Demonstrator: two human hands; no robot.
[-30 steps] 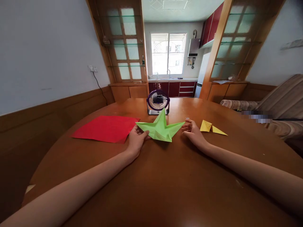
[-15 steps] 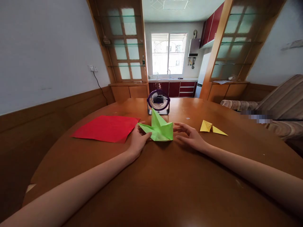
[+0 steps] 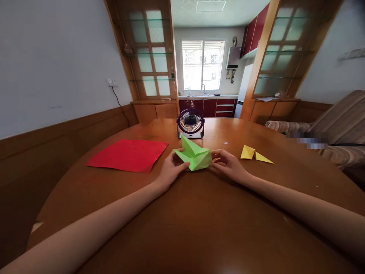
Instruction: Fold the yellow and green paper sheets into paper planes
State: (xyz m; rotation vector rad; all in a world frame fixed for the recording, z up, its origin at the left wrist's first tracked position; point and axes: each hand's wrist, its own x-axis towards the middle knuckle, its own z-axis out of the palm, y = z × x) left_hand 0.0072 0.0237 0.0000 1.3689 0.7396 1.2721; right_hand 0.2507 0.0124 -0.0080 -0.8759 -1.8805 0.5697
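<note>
A green sheet of folding paper (image 3: 195, 158), creased into pointed flaps, stands partly opened between my hands above the table. My left hand (image 3: 171, 167) grips its left side, thumb in front and fingers behind. At its right edge, my right hand (image 3: 228, 164) is closed with the fingertips pinching the paper. One tall flap of the green paper points up toward the fan. The fingers behind the paper are partly hidden.
A red paper sheet (image 3: 128, 155) lies flat to the left on the brown wooden table (image 3: 182, 220). On the right rests a folded yellow paper piece (image 3: 248, 152) with a pointed tail. A small purple fan (image 3: 190, 121) stands behind the green paper.
My right hand has moved in and taken hold of the green paper's right edge. The paper has shifted slightly right and tilted, its tall flap now lower. My left hand moved right with it.
</note>
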